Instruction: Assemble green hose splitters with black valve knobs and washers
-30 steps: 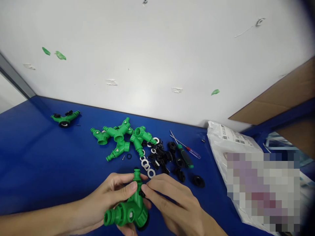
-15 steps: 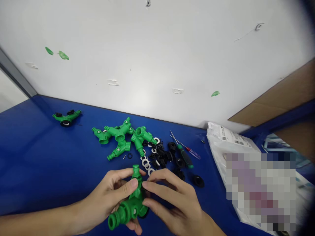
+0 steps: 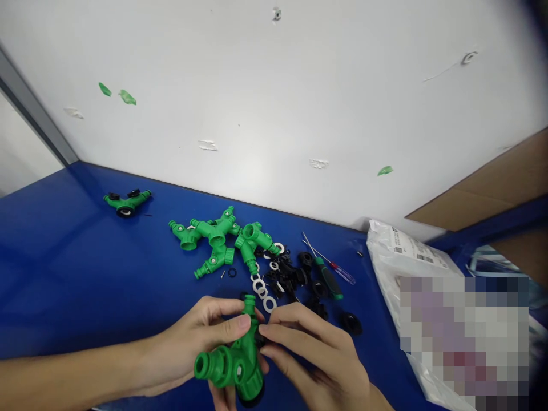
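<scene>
Clamping the green Y-fitting at its neck, the left hand had its thumb laid across the near face and its fingers curled round the far side; grip firm. The fitting sat near-centre of the scene, between both hands, w/ one branch pointing far-ward, one open end pointing left and the threaded collar lowest. Could not tell whether the collar touched the table.

Right hand: thumb and forefinger tips were drawn together against the fitting's right side, where a small dark bit showed. Could not tell whether that bit was loose or part of the fitting. The other right fingers lay bent, off the fitting.

Just beyond the hands, white washers lay in a short row, some touching, w/ a heap of black parts to their right. One black ring lay alone, just far-right of the right hand. A green-handled screwdriver lay right of the heap, and a thinner clear-handled screwdriver lay beside it.

Farther off, approx. centre, was a cluster of green fittings, several touching. One lone fitting w/ black knobs sat well apart, far left. A white plastic bag lay at right; label text unreadable. All rested on a blue table, w/ a white wall behind and cardboard far right.
</scene>
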Demonstrator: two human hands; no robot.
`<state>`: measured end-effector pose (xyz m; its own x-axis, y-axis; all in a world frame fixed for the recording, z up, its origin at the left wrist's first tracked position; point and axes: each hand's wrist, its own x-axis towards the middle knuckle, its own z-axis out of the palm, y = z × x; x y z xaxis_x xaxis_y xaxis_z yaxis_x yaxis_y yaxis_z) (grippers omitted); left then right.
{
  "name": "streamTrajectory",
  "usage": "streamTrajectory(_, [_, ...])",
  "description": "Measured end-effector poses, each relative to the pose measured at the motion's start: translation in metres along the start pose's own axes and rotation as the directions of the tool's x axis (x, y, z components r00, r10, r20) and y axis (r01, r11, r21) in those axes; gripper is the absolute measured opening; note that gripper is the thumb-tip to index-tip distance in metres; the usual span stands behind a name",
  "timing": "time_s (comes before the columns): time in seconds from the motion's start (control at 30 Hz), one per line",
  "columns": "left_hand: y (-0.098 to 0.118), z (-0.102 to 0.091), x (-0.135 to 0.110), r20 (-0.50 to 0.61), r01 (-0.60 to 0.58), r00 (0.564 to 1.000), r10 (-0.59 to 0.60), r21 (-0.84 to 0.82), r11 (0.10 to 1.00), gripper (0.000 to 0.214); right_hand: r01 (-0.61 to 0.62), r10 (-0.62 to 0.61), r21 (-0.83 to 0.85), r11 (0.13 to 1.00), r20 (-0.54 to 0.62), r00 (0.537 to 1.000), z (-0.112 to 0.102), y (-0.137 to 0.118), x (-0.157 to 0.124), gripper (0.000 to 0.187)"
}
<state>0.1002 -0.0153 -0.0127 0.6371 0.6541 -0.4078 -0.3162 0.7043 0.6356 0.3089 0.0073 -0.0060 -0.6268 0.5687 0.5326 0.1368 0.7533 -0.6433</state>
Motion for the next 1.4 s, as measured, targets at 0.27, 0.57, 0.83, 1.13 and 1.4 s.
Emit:
streamTrajectory(0.27, [0.001,-0.004,0.001,0.025,0.063,0.998,-0.064,0.035,0.997,0.034,0.042,-0.032,-0.151,0.988,0.066,0.997,0.001,0.001,-0.012,0.036])
streamTrajectory(0.57, [-0.009,0.003,-0.003,-0.106,-0.1,0.987,0.119,0.17,0.98,0.044,-0.082,0.081,-0.068,0.994,-0.016,0.997,0.016,0.0,-0.01,0.019])
streamTrajectory(0.83, [-0.013,0.0,-0.007,-0.122,-0.146,0.975,0.185,0.275,0.95,0.048,-0.087,0.086,-0.007,0.996,-0.091,0.992,0.012,-0.004,-0.003,0.025])
streamTrajectory(1.13, [-0.021,-0.008,-0.006,-0.007,-0.42,0.755,0.656,0.763,0.492,0.035,-0.568,0.636,0.524,0.635,0.063,0.769,0.026,-0.003,-0.002,0.029])
streamTrajectory(1.4, [-0.02,-0.006,-0.006,0.072,-0.425,0.74,0.668,0.82,0.382,0.034,-0.585,0.685,0.684,0.436,0.169,0.709,0.021,-0.004,-0.002,0.029])
